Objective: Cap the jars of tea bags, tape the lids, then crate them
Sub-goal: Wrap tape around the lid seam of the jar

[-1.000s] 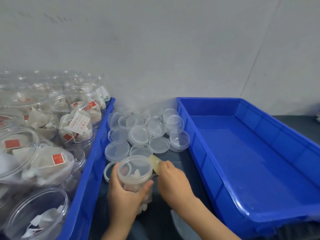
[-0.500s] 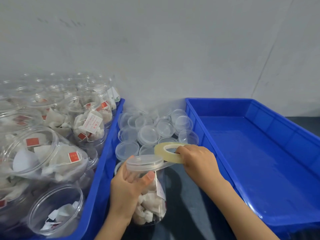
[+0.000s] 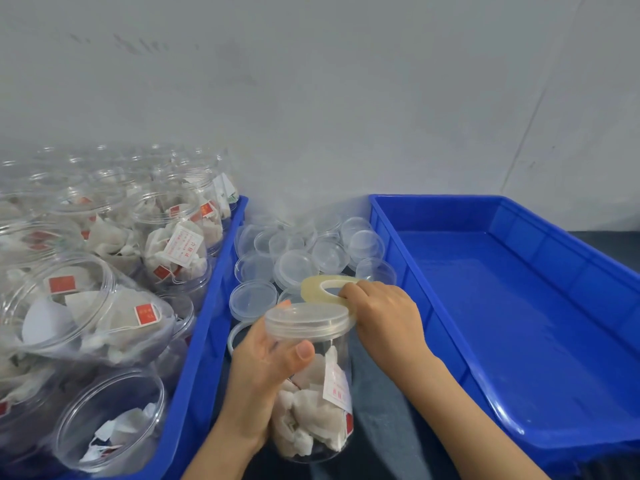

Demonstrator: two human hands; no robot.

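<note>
Left hand (image 3: 266, 372) is gripping the capped jar (image 3: 311, 386) just under its lid (image 3: 308, 318), held above the desk between the crates. Right hand (image 3: 381, 310) is pinching the tape roll (image 3: 320, 289) at the lid's rim. Jar is looking light, smooth, likely slippery; best held around the body.

The clear plastic jar (image 3: 311, 403) stood upright, packed with white tea bags (image 3: 308, 410) bearing red tags, a clear lid (image 3: 308, 318) seated on its mouth; the left hand (image 3: 263, 368) gripped it just under the lid, thumb across the front; the yellowish tape roll (image 3: 320, 289) lay tilted just behind the lid's far edge, pinched by the right hand (image 3: 384, 313); loose clear lids (image 3: 294, 265) lay heaped between two blue crates, the left crate (image 3: 207, 327) crowded with open jars (image 3: 104, 271) of tea bags, the right crate (image 3: 519, 306) bare inside.
</note>
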